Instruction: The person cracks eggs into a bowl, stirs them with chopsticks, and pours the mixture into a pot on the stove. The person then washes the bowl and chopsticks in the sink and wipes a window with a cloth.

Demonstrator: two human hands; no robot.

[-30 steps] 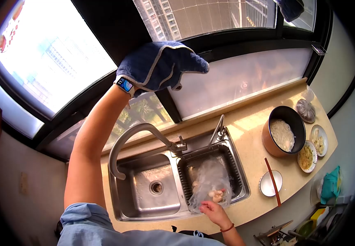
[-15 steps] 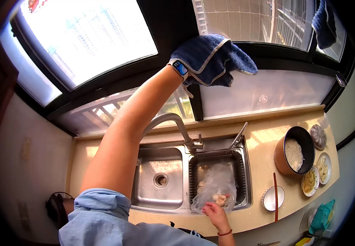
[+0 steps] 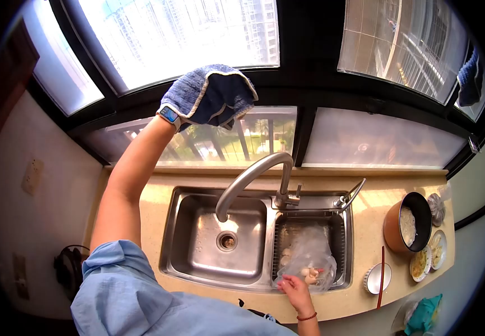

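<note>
A blue cloth (image 3: 206, 92) with a pale edging is wrapped over my left hand (image 3: 180, 120), held up at the dark window frame. The cloth hides my fingers; a smartwatch (image 3: 169, 114) shows at the wrist. Lower down, my right hand (image 3: 295, 292) is at the front edge of the right sink basin, its fingers pinched on the edge of a clear plastic bag (image 3: 314, 252). Pale pieces of food (image 3: 311, 274) lie in the bag, which rests over a black drain rack (image 3: 340, 238) in that basin.
The curved tap (image 3: 259, 168) arches over the left basin (image 3: 189, 235). On the right of the counter stand a pot (image 3: 395, 228), a white bowl (image 3: 372, 280) with red-brown chopsticks (image 3: 382, 285) across it, and two small dishes of food (image 3: 420, 265).
My left hand has moved left along the window frame with the blue cloth. The view has shifted, and my right hand stays by the plastic bag.
</note>
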